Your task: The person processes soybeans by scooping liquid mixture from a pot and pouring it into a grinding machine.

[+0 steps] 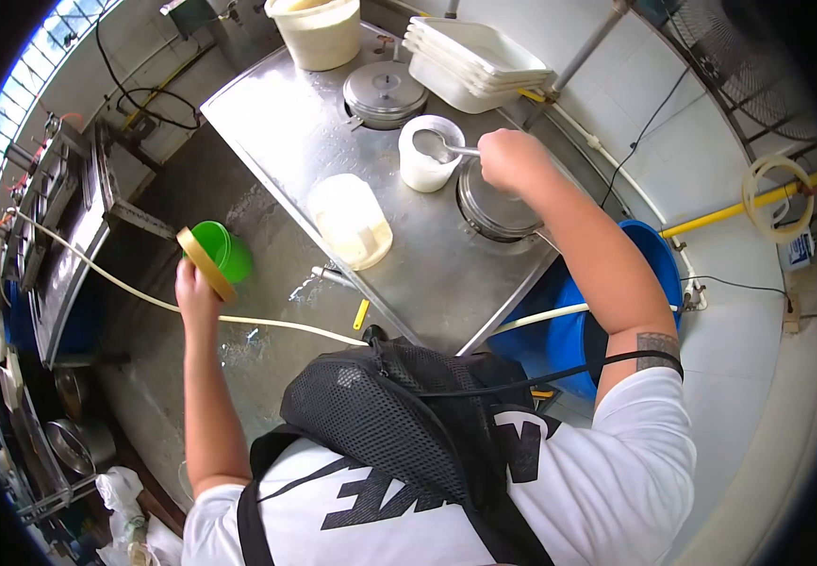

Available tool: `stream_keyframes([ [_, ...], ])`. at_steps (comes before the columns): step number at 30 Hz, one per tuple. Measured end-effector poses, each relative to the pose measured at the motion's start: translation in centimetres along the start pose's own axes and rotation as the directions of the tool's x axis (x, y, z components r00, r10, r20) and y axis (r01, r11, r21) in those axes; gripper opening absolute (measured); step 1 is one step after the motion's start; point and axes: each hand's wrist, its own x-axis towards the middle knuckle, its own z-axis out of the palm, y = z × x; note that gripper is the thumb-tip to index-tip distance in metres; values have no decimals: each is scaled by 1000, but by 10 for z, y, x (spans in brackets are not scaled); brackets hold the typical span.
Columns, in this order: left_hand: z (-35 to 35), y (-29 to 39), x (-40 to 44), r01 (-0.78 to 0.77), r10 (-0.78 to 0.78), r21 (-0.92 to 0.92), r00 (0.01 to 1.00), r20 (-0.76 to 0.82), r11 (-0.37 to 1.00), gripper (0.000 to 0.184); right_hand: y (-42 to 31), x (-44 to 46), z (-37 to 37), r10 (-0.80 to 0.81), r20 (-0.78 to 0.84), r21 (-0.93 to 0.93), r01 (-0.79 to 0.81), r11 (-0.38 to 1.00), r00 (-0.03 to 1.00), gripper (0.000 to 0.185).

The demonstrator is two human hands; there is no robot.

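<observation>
Upper middle, the right hand (510, 158) grips the spoon (464, 151) by its handle, a good spot; it looks stiff. Left hand (198, 285) grips a light-looking hoop (206, 265) by its rim.

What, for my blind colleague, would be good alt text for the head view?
A person's right hand holds a metal ladle in a white tub on a steel worktop; the left hand grips a tan hoop in front of a green bucket.

metal scoop (464, 151): tilted in my right hand (510, 160), its end inside the white tub (430, 177)
tub: open, upright on the steel table (281, 123)
tan ring (203, 263): round, tilted, in my left hand (197, 288)
</observation>
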Motion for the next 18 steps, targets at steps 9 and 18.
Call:
stream_keyframes([
  [9,-25,-72,-151,377,-379,-34,920,-102,926,18,72,26,25,177,391,675,-412,612,903,13],
  [18,-11,-69,-233,325,-294,100,925,-242,941,19,120,-37,74,143,364,910,-384,157,920,15],
])
